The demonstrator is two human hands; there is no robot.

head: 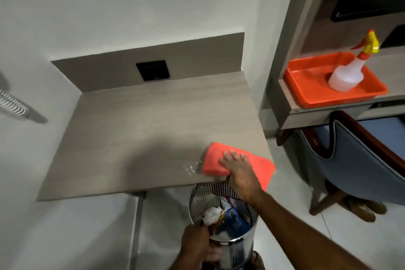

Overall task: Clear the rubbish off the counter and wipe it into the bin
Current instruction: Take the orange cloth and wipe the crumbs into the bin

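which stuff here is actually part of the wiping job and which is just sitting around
In the job:
- orange cloth pressed flat under the right hand
- crumbs beside the cloth at the counter edge
- metal bin holding rubbish, gripped at its rim by the left hand

Just lying about:
- spray bottle standing in the orange tray
- blue chair
- wall socket

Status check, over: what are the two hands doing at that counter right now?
Right hand flat on orange cloth at counter edge. Left hand gripping metal bin rim, held below edge. Crumbs beside cloth; nothing in the way.
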